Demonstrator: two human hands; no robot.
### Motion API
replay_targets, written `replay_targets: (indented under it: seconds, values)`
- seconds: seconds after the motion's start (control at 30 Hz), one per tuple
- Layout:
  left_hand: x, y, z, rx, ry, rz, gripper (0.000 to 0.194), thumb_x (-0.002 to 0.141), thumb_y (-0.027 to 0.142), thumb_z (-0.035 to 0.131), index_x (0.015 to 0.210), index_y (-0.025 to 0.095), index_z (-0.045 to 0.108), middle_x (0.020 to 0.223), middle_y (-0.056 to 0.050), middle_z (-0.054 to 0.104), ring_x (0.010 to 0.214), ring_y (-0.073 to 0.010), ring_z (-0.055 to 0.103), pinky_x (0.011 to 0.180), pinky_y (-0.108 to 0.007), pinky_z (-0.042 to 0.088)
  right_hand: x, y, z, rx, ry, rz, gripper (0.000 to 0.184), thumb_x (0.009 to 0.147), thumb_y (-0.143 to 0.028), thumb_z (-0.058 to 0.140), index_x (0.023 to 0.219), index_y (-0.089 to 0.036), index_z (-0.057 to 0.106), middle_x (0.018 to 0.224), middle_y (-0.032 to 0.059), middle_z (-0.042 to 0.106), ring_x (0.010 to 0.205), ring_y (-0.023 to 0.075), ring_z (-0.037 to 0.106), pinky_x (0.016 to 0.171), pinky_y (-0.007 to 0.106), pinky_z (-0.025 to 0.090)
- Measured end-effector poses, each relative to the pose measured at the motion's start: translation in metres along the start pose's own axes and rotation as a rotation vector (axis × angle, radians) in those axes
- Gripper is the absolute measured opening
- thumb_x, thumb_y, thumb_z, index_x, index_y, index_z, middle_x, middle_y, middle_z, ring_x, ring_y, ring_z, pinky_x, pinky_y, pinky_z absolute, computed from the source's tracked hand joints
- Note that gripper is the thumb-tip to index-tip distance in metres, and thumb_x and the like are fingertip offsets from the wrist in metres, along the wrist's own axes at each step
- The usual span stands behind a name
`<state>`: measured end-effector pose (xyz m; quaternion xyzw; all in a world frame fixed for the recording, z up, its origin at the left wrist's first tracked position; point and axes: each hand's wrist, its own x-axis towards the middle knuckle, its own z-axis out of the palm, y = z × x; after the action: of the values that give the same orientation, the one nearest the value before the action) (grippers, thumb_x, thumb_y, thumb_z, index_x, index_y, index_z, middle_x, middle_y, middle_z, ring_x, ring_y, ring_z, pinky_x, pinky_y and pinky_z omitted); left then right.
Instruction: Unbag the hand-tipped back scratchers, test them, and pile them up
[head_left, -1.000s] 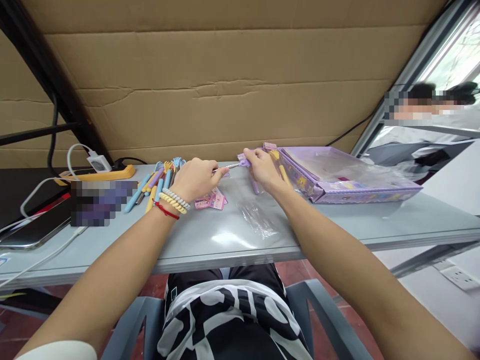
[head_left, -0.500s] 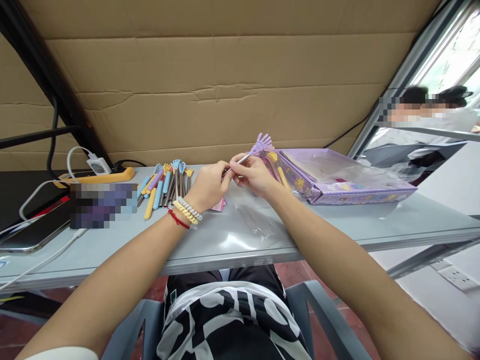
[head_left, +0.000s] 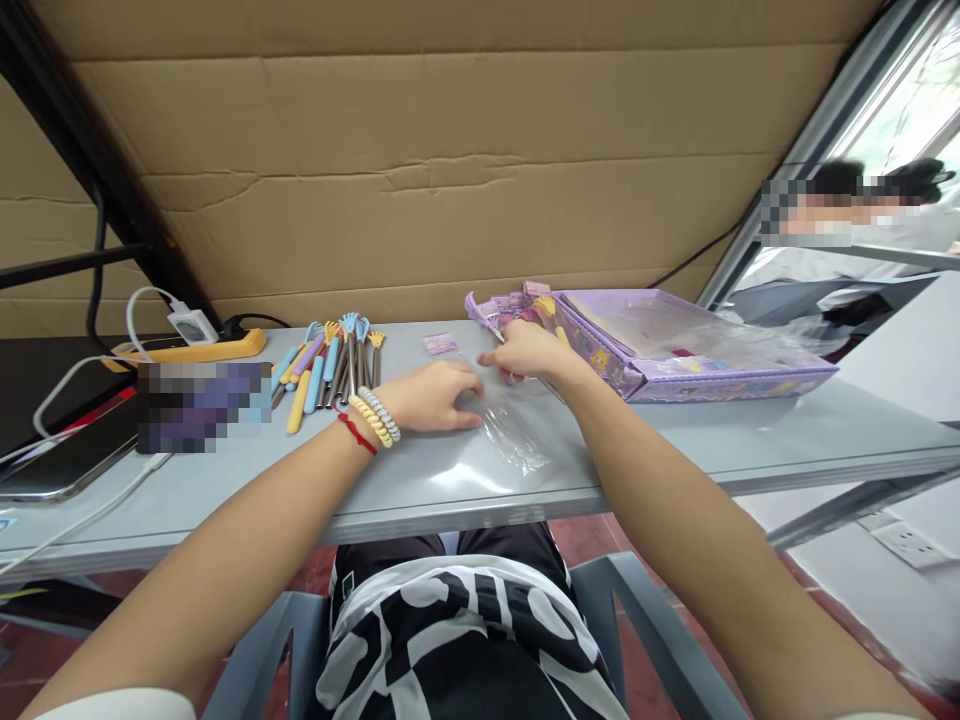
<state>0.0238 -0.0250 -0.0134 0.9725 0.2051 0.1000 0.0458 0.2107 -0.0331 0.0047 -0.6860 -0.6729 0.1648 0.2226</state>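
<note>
Plastic bag (head_left: 514,435) flat on table (head_left: 675,450), under left hand (head_left: 435,397) fingertips, fingers loosely together; right hand (head_left: 529,350) curled, touching far edge.

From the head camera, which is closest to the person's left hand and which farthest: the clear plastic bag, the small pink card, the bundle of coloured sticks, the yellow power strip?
From the left hand:
1. Clear plastic bag, touching its fingertips, just right.
2. Small pink card, just beyond the hand.
3. Bundle of coloured sticks, to its left.
4. Yellow power strip, far left by the cardboard.
</note>
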Motion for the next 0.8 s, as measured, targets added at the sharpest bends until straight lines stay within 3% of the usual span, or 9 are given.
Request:
replay_targets:
  seconds: [0.17,0.43,0.53,0.67,0.73,0.8]
  values:
    - [0.001,0.003,0.005,-0.057,-0.063,-0.01,0.03,0.078,0.037,0.06,0.099,0.018,0.069,0.097,-0.009,0.07,0.085,-0.0224,0.064,0.076,-0.032,0.046,-0.005,-0.018,0.012,-0.188,-0.125,0.001,0.029,0.061,-0.025,0.069,0.042,-0.021,0.048,0.037,0.0046,0.052,0.042,0.0163,0.051,0.041,0.028,0.034]
    - [0.0,0.006,0.003,-0.001,-0.071,-0.022,0.031,0.078,0.043,0.059,0.095,0.02,0.07,0.088,-0.008,0.071,0.077,-0.0207,0.064,0.069,-0.03,0.044,0.009,-0.007,0.022,-0.169,-0.048,-0.037,0.041,0.045,-0.009,0.074,0.036,-0.023,0.036,0.033,-0.0036,0.037,0.035,0.0096,0.034,0.037,0.026,0.025]
    - [0.001,0.007,-0.003,0.038,0.059,-0.074,0.025,0.08,0.039,0.055,0.085,0.018,0.07,0.08,-0.007,0.07,0.07,-0.0192,0.061,0.066,-0.03,0.042,0.008,-0.005,0.018,-0.097,0.097,-0.086,0.036,0.05,-0.005,0.066,0.042,-0.022,0.036,0.037,-0.0041,0.037,0.039,0.0089,0.034,0.04,0.025,0.024]
    - [0.001,0.004,-0.015,0.015,0.341,-0.382,0.042,0.084,0.048,0.047,0.056,0.018,0.058,0.055,-0.004,0.059,0.056,-0.0172,0.054,0.058,-0.031,0.037,0.003,-0.007,0.007,0.056,0.354,-0.174,0.027,0.06,-0.008,0.057,0.051,-0.021,0.035,0.05,-0.0031,0.044,0.051,0.0096,0.038,0.049,0.025,0.028]
    - [0.0,0.002,-0.017,-0.095,0.354,-0.499,0.052,0.083,0.059,0.044,0.051,0.019,0.051,0.047,-0.003,0.053,0.051,-0.0158,0.05,0.052,-0.03,0.034,0.001,-0.009,0.004,0.189,0.452,-0.228,0.029,0.063,-0.01,0.056,0.052,-0.02,0.032,0.054,-0.0031,0.044,0.054,0.0092,0.039,0.054,0.025,0.031]
    - [0.001,0.001,-0.015,-0.313,0.3,-0.543,0.05,0.079,0.064,0.049,0.057,0.018,0.054,0.049,-0.002,0.053,0.047,-0.0143,0.048,0.047,-0.029,0.033,0.001,-0.01,0.003,0.347,0.521,-0.29,0.032,0.067,-0.013,0.056,0.054,-0.021,0.028,0.056,-0.0033,0.045,0.056,0.0089,0.041,0.057,0.025,0.033]
